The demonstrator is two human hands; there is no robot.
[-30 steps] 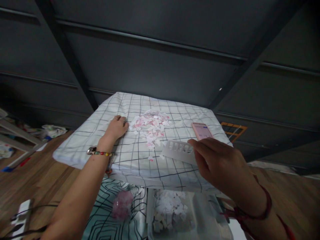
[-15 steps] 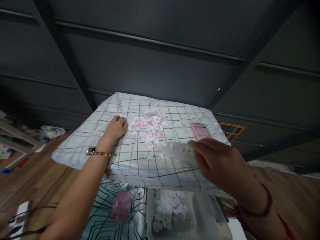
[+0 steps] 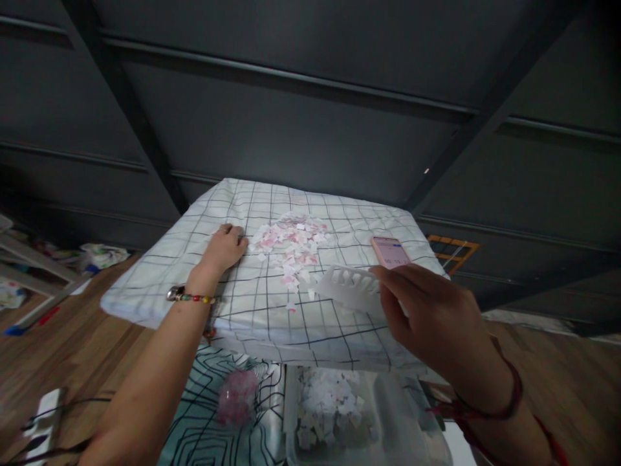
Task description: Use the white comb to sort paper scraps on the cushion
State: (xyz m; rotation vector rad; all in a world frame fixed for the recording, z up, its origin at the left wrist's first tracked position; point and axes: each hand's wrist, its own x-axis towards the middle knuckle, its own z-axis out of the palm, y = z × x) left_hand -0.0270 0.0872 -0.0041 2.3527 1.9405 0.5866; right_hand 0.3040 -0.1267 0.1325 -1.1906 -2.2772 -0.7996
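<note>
My right hand (image 3: 431, 314) grips a white slotted plastic scoop (image 3: 349, 288) by one end. That end is hidden behind my fingers, and the slotted end points left just above the checked tablecloth. Left of the scoop lies a loose heap of small white and pink paper scraps (image 3: 294, 239), with a few strays trailing toward the front edge. My left hand (image 3: 226, 246) rests palm down on the cloth beside the heap, fingers stretched out and holding nothing. Below the table's front edge, a translucent plastic bin (image 3: 388, 414) contains more white paper scraps (image 3: 330, 395).
A pink phone (image 3: 388, 251) with a lit screen lies beyond my right hand. Left of the bin, a clear bag with pink contents (image 3: 237, 396) sits on patterned fabric (image 3: 194, 401). A dark panelled wall (image 3: 291, 129) stands behind the table. A power strip (image 3: 43, 421) is on the floor.
The scoop has tilted and risen slightly, so its slots show more openly. My right hand has shifted a little to the right. My left hand stays put.
</note>
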